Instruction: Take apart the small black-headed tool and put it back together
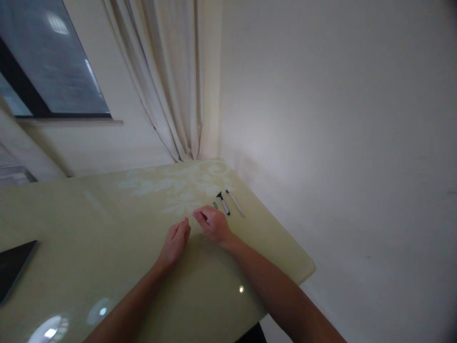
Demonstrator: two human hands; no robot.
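Both of my hands rest close together over the pale green table [117,247], their fingers curled in. My left hand [175,242] is closed like a loose fist, and nothing shows sticking out of it. Just to its right and slightly farther off, my right hand [213,224] is closed too, with no object visible in it. Beyond the right knuckles lies a small dark green piece [214,205], too small to name for sure. Beside it is a razor [223,203] with a black head and a pale handle. A white toothbrush [235,203] with a dark head lies to the razor's right.
A dark flat device [16,267], perhaps a laptop or tablet, lies at the table's left. A white wall [321,143] runs along the right side. Behind the table hang a beige curtain [167,81] and a dark-framed window [64,62]. Lamp reflections show on the glossy top.
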